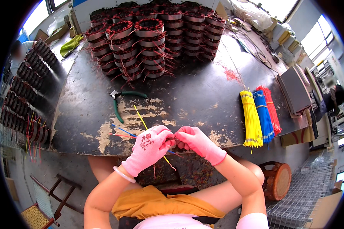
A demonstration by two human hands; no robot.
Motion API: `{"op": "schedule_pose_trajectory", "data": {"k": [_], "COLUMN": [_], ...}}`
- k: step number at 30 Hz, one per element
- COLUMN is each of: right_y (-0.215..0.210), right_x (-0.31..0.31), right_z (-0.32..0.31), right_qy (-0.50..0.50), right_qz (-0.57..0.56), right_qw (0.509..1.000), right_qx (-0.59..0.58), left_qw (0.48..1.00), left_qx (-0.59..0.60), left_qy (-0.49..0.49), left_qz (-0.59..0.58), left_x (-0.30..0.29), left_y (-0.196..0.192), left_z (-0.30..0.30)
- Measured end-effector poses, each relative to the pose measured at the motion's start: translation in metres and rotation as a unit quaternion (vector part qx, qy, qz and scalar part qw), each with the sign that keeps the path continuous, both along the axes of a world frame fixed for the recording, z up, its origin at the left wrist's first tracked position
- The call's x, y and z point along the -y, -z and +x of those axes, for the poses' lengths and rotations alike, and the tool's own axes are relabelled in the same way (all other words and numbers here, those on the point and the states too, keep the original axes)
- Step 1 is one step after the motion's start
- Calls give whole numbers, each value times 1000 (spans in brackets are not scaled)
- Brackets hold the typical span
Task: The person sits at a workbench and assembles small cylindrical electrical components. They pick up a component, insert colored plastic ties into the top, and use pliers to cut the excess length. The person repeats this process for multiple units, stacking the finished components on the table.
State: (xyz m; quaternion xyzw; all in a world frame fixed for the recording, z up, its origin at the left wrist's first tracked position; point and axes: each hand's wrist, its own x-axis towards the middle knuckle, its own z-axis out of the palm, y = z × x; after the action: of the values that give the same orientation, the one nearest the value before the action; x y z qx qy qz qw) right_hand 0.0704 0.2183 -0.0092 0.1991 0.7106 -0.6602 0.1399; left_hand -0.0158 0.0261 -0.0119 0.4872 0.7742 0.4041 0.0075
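Both my hands wear pink gloves and meet above the near edge of the dark table [202, 99]. My left hand [147, 147] is closed on a few loose wires: a yellow wire [140, 116], a blue wire [123, 130] and a red wire [120, 135]. Their other ends stick out below the fingers. Close beside it, my right hand [198, 144] pinches a thin dark strand at the fingertips; its exact kind is hidden. Beyond the left hand lie cutting pliers [120, 100] with green handles, spread apart.
Tall stacks of wound motor stators [149, 45] stand at the back, red leads hanging out. More stators [26, 84] line the left. To the right lie a yellow wire bundle [251, 118], a blue bundle [263, 116] and a red bundle [270, 108]. A wooden stool [277, 181] stands below.
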Motion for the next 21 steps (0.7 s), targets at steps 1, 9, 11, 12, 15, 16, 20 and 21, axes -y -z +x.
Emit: {"op": "schedule_pose_trajectory", "data": {"k": [1, 9, 11, 12, 15, 16, 20, 21], "right_y": [-3, 15, 5, 8, -1, -5, -10, -10], "right_x": [2, 8, 2, 1, 2, 5, 9, 10], "right_z": [-2, 15, 13, 13, 17, 17, 14, 12], "right_qy": [-8, -64, -28, -22, -37, -48, -90, -78], "right_qz": [10, 471, -53, -109, -27, 38, 480, 380], "right_qw": [1000, 803, 998, 994, 998, 997, 765, 867], "right_qx": [14, -358, -5, -1, -34, -55, -419, -311], "left_qw": [1000, 1000, 1000, 1000, 1000, 1000, 1000, 1000], "left_qx": [7, 15, 12, 13, 14, 14, 8, 7], "left_qy": [-1, -9, 0, 1, -1, -5, -13, -8], "left_qz": [-3, -16, -11, -10, -7, -11, -11, -12], "left_x": [2, 2, 2, 3, 3, 3, 3, 3], "left_y": [1, -1, 1, 1, 1, 0, 2, 1], "left_z": [-1, -1, -1, -1, -1, 0, 0, -1]}}
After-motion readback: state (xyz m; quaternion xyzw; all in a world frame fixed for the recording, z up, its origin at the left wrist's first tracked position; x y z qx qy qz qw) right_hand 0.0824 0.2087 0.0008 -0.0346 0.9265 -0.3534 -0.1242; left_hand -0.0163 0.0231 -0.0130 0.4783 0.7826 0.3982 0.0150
